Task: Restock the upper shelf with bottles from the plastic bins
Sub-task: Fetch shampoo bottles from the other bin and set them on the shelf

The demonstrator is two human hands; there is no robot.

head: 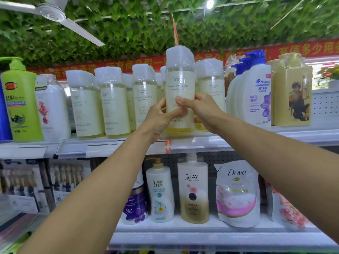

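Both hands grip one clear bottle (180, 88) of pale yellow liquid: left hand (161, 119) at seven o'clock, right hand (199, 109) at four, on the upper shelf (256, 138).

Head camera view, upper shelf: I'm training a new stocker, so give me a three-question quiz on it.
1. True or false: both hands hold the pale yellow bottle.
2. Which shampoo stands right of it? A) Olay B) Head & Shoulders C) Dove
3. Fill in: the bottle's base is at the upper shelf's ____ edge.

Key: 1 true: left hand and right hand share the grip. 2 B. 3 front.
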